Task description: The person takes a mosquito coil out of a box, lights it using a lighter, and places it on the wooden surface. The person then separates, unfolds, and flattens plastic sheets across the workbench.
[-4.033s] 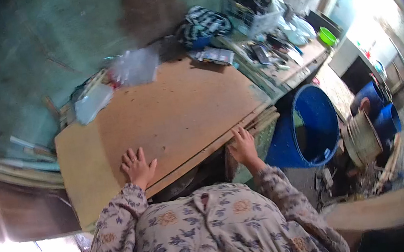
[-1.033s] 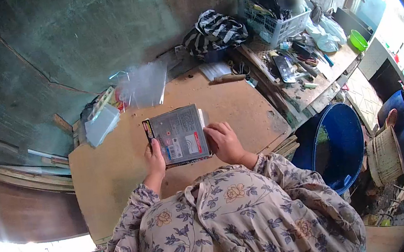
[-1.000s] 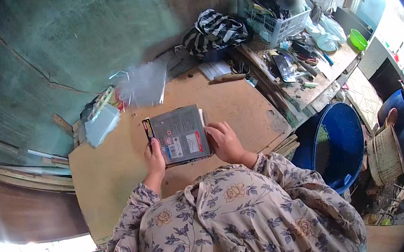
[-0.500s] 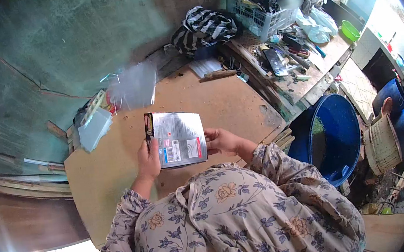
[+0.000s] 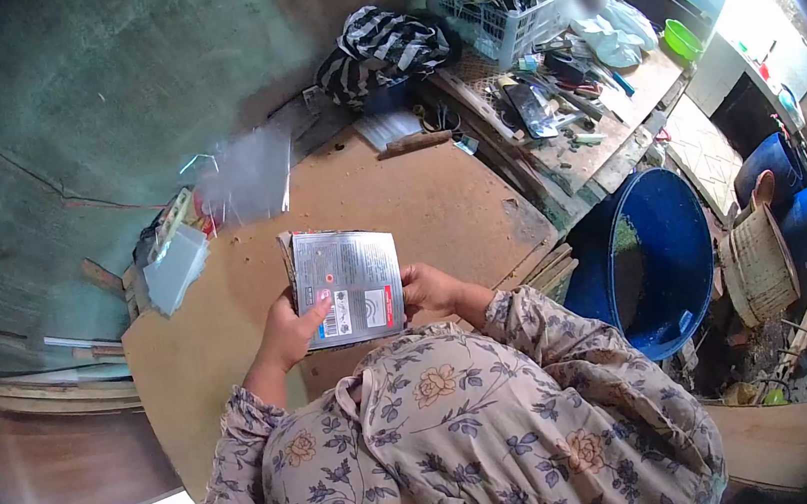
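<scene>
A thin silver cardboard box [image 5: 350, 264] with small print, a barcode and a red label is held up over the brown board, in front of my chest. My left hand [image 5: 285, 337] grips its left edge, the thumb lying on the printed face by the barcode. At the right edge my right hand [image 5: 431, 291] has hold of it low down, with its fingertips partly hidden behind. Along the box's left side a narrow edge or flap shows. Whether anything is inside I cannot see.
The brown board [image 5: 386, 189] spans the table, with clear sheets [image 5: 253, 175] at its far left. A piece of wood [image 5: 413, 144] and a striped cloth [image 5: 388, 47] lie behind. To the right are a cluttered bench [image 5: 578, 155], a crate [image 5: 497, 29] and a blue barrel [image 5: 662, 261].
The box has turned slightly, so its dark printed left side no longer shows and a ragged edge does. My left thumb lies further over the face. The whole view has shifted a little.
</scene>
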`<act>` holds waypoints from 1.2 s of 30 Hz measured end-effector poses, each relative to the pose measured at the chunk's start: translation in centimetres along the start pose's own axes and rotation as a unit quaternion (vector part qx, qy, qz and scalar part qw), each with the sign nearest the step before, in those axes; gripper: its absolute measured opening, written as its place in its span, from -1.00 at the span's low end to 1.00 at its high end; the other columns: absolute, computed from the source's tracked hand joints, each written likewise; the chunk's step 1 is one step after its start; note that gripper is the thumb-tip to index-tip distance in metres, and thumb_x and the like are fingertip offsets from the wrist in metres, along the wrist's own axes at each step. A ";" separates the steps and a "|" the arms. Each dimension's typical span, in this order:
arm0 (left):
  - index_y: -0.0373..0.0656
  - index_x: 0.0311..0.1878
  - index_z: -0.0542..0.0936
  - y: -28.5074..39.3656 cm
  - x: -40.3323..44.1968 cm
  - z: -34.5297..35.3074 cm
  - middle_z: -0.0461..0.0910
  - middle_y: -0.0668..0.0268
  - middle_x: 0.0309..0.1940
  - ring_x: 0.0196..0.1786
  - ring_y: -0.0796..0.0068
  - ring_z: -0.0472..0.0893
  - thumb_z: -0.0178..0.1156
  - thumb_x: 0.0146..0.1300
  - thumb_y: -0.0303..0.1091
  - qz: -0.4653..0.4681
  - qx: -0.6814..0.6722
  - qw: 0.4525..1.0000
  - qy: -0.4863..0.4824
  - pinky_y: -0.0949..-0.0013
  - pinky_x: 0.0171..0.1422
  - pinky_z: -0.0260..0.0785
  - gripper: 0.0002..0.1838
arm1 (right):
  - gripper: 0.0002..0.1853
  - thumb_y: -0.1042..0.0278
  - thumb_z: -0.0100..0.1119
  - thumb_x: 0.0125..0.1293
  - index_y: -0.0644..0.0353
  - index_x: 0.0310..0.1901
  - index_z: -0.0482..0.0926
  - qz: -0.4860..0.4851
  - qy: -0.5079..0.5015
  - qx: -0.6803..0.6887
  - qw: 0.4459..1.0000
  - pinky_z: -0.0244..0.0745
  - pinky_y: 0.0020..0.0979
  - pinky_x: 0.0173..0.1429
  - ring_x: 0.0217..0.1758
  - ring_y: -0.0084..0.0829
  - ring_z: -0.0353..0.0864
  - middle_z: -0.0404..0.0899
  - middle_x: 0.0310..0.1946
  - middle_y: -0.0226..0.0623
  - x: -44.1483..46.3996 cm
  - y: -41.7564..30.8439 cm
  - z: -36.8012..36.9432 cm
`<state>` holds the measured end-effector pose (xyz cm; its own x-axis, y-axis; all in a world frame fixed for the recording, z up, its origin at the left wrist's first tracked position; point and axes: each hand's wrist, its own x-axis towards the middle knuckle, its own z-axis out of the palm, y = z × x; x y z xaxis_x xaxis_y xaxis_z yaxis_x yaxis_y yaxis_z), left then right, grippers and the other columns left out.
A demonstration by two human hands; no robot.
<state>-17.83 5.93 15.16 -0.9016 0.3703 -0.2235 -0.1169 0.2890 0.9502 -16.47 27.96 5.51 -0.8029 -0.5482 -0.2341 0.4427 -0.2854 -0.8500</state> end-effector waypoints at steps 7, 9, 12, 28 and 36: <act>-0.25 -0.06 0.40 -2.0 0.5 -0.7 0.48 0.27 -0.19 -0.19 0.51 0.48 0.16 0.07 -0.34 0.001 -0.180 0.983 0.047 0.42 -0.07 0.32 -0.63 | -0.94 0.42 0.01 0.16 0.15 -0.43 0.38 -0.095 0.125 0.100 0.983 0.41 -0.55 -0.40 -0.57 -0.61 0.41 0.39 -0.63 -0.52 -1.0 -1.8 0.8; -0.20 -0.03 0.38 -3.1 0.6 -0.9 0.48 0.30 -0.17 -0.19 0.50 0.50 0.14 0.08 -0.37 0.022 -0.316 0.948 0.026 0.39 -0.08 0.36 -0.64 | -0.95 0.43 0.01 0.16 0.16 -0.42 0.39 -0.102 0.125 0.069 0.985 0.38 -0.56 -0.42 -0.54 -0.62 0.42 0.40 -0.60 -0.50 -1.6 -2.8 0.9; -0.15 -0.03 0.36 -4.1 0.8 -1.0 0.48 0.32 -0.16 -0.18 0.50 0.51 0.14 0.08 -0.39 -0.001 -0.367 0.930 0.015 0.37 -0.10 0.39 -0.65 | -0.96 0.46 0.02 0.14 0.18 -0.40 0.39 -0.114 0.127 0.017 0.985 0.31 -0.59 -0.46 -0.50 -0.66 0.40 0.41 -0.55 -0.49 -2.2 -4.2 1.8; -0.10 -0.05 0.35 -4.6 0.9 0.4 0.48 0.38 -0.20 -0.20 0.53 0.50 0.12 0.10 -0.37 0.012 -0.399 0.913 0.086 0.39 -0.16 0.43 -0.68 | -0.69 0.57 -0.04 0.10 0.38 -0.07 0.37 -0.189 0.257 -0.215 0.923 0.40 -0.60 -0.46 -0.48 -0.63 0.42 0.45 -0.44 -0.36 -2.9 -7.7 3.6; -0.11 -0.08 0.37 -5.3 0.2 -0.5 0.50 0.37 -0.24 -0.26 0.53 0.52 0.14 0.10 -0.32 -0.006 -0.350 0.935 0.054 0.36 -0.20 0.46 -0.69 | -0.72 0.59 -0.11 0.08 0.38 -0.13 0.40 -0.163 0.216 -0.301 0.914 0.35 -0.62 -0.49 -0.54 -0.65 0.41 0.40 -0.52 -0.42 -4.3 -11.5 3.9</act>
<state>-17.65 4.01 10.20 -0.9312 0.2680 -0.2469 -0.3362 -0.3705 0.8658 -16.56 30.53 18.19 -0.9935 -0.1118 0.0231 -0.0428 0.1773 -0.9832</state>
